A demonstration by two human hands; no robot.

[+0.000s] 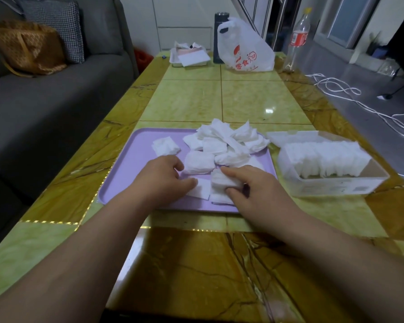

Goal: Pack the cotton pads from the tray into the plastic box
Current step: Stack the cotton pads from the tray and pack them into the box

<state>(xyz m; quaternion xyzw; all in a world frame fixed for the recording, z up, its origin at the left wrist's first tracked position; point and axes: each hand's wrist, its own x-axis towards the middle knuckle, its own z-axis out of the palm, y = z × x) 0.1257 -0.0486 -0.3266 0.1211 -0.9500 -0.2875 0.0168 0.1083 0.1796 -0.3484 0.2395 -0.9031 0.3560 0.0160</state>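
A lilac tray (135, 159) lies on the table in front of me with several white cotton pads (222, 145) heaped at its far right and one loose pad (165, 146) at the left. My right hand (250, 185) pinches a small stack of pads (222, 180) between thumb and forefinger near the tray's front. Beside it, my left hand (163, 178) rests its thumb on a flat pad (201, 188) on the tray. The clear plastic box (336, 185) stands right of the tray, with a row of upright pads (324, 157) filling it.
A grey sofa (56, 101) runs along the left. At the table's far end stand a white plastic bag (245, 47), a dark flask (219, 19), a clear bottle (297, 38) and a small white tray with paper (189, 57). White cables (359, 103) lie on the floor at right.
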